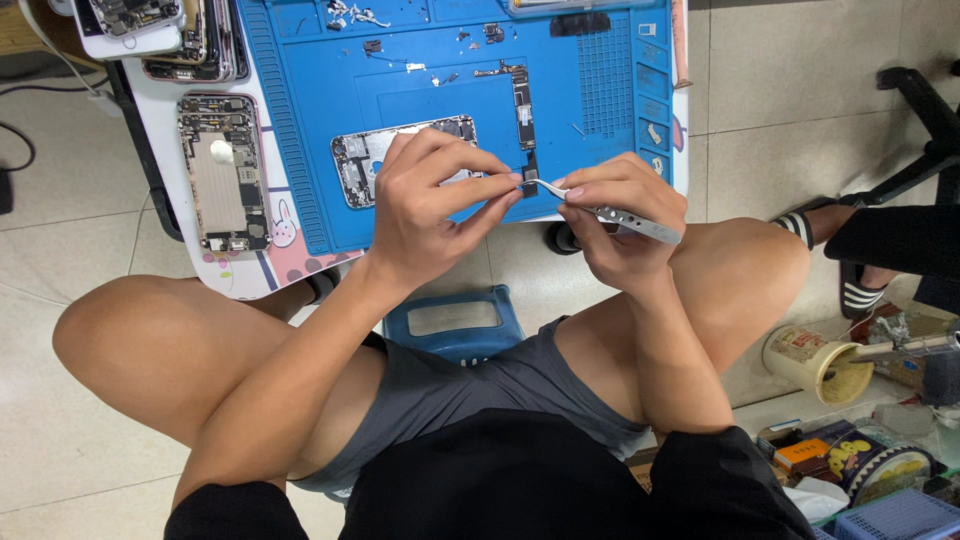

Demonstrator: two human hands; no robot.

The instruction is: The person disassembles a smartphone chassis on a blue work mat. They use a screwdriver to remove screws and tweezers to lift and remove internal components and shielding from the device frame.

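Left hand (435,205) is up over the near edge of the mat, thumb and fingers pinched shut on a tiny dark component (527,186), too small to name with any confidence. Right hand (622,222) is closed around a pair of silver tweezers (610,211), and the tips run left to meet that same little part, right where the left fingertips hold it. So both hands are converging on one point, just above the lower end of the long narrow logic board (523,100) that lies on the blue repair mat (300,120). By the look of it, this is the fine-picking stage: the part is being steadied by one hand and worked at with the tweezer tips. What comes next calls for a very light, steady squeeze and a small, controlled lift or nudge, since a slip would flick the piece away. Just left of the hands, partly hidden behind the left fingers, lies an opened phone body (365,160) on the mat. Farther left, off the mat on the white table (160,120), rests another opened phone shell (222,172), with a stack of more phones (190,40) at the far left corner. Loose screws and scraps (350,14) dot the far edge. Below, a blue stool (455,325) peeks out between the bare knees.
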